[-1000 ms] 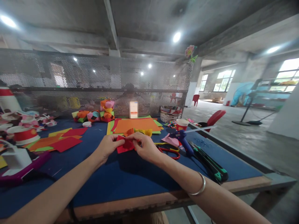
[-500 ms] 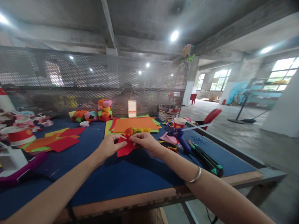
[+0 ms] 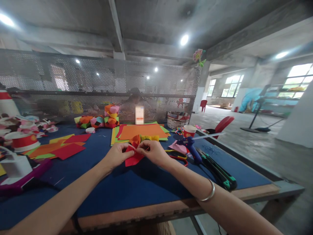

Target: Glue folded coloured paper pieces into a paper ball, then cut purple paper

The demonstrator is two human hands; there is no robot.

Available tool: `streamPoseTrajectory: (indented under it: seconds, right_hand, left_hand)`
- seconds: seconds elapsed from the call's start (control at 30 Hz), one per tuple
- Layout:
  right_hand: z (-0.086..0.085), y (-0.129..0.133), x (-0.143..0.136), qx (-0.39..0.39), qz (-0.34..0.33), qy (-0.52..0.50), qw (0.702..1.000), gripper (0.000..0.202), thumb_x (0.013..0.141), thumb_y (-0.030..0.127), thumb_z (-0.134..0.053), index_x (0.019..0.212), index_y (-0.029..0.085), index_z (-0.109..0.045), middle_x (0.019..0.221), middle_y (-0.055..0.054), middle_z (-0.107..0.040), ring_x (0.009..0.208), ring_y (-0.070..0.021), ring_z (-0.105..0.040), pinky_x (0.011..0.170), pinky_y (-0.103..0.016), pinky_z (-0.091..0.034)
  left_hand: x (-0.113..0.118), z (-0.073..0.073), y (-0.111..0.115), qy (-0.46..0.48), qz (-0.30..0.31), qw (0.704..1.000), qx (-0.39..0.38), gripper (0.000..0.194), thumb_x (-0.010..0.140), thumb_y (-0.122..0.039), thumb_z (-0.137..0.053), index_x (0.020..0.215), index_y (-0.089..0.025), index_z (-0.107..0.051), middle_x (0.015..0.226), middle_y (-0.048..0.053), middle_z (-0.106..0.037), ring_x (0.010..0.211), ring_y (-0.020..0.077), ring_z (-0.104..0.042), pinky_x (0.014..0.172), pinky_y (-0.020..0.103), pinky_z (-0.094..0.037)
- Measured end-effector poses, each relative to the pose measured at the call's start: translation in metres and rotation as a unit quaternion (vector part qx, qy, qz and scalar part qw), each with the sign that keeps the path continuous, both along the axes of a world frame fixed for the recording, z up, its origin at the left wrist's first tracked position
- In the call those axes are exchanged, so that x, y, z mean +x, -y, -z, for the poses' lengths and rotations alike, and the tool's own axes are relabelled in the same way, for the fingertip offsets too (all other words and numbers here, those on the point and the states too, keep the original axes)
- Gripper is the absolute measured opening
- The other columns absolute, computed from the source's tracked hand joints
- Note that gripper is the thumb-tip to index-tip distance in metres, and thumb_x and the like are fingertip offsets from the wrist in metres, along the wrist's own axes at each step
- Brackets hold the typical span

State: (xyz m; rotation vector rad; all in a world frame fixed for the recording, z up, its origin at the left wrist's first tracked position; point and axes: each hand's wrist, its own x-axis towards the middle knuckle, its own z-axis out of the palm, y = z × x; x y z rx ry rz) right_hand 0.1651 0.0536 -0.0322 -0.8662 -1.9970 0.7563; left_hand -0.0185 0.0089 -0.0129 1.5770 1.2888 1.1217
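Observation:
Between my two hands is a red paper piece, its lower part hanging flat above the blue tabletop. My left hand pinches its upper left side. My right hand grips the upper right side, thumb and fingertips close to those of the left. An orange folded paper and a yellow folded paper show just behind the fingers; whether they join the red piece I cannot tell. Beyond lies a stack of coloured sheets, orange on top. Scissors with yellow and red handles lie right of my right hand.
A blue glue gun and a green-black tool lie on the right. Loose coloured sheets, a red-white paper bowl and a purple device are at left. Paper ball shapes, a phone and a basket line the back.
The view has shifted slightly, so everything sits a little further right. Both hands keep pinching the red paper, with the right fingers a bit more curled over it.

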Motion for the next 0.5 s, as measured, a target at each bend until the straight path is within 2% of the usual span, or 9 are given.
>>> streamPoseTrajectory:
  seconds: [0.17,0.5]
  right_hand:
    - [-0.003,0.008,0.0,0.059,0.019,0.044,0.997,0.01,0.089,0.018,-0.073,0.079,0.017,-0.075,0.072,0.0,-0.072,0.067,-0.0121,-0.057,0.064,-0.024,-0.041]
    - [-0.007,0.017,-0.003,0.083,0.054,0.092,0.991,0.017,0.091,0.015,-0.071,0.074,0.017,-0.07,0.071,0.0,-0.069,0.065,-0.0115,-0.056,0.065,-0.025,-0.039]
  left_hand:
    - [-0.001,0.003,0.001,0.007,0.002,1.0,-0.008,0.019,0.06,-0.033,-0.074,0.072,-0.019,-0.077,0.068,0.001,-0.074,0.066,0.0173,-0.063,0.068,0.029,-0.046]
    - [0.0,0.003,-0.002,-0.007,0.017,1.0,-0.003,0.022,0.056,-0.036,-0.073,0.07,-0.019,-0.075,0.07,0.001,-0.074,0.069,0.0182,-0.064,0.071,0.03,-0.046]
